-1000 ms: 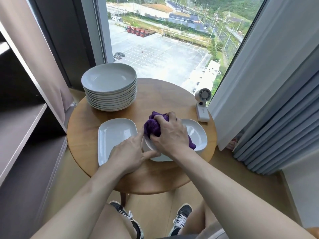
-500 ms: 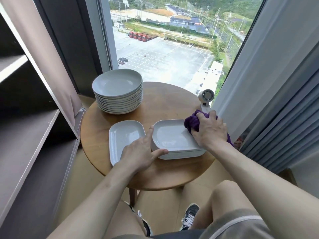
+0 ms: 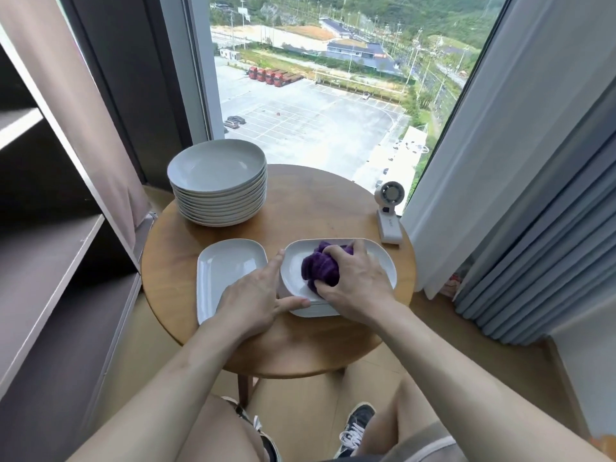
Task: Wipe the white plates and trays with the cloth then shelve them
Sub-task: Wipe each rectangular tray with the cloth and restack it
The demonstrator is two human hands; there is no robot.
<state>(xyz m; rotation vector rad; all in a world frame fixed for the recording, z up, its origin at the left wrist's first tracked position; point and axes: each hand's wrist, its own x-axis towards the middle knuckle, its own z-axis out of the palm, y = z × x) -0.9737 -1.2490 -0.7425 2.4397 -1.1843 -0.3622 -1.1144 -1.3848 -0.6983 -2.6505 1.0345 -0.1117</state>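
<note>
Mid-wipe, the right hand (image 3: 353,281) clutches the bunched purple cloth (image 3: 321,270) inside the top white tray (image 3: 292,265) near the table's (image 3: 316,208) front edge while the left hand (image 3: 253,295), fingers straight, steadies its rim; next, I reckon, it needs lifting to the shelf (image 3: 50,258).

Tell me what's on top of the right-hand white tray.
A bunched purple cloth, gripped by the right hand, sits in the tray. The left hand touches its near-left corner. The tray surface beneath cloth and hand is covered.
</note>
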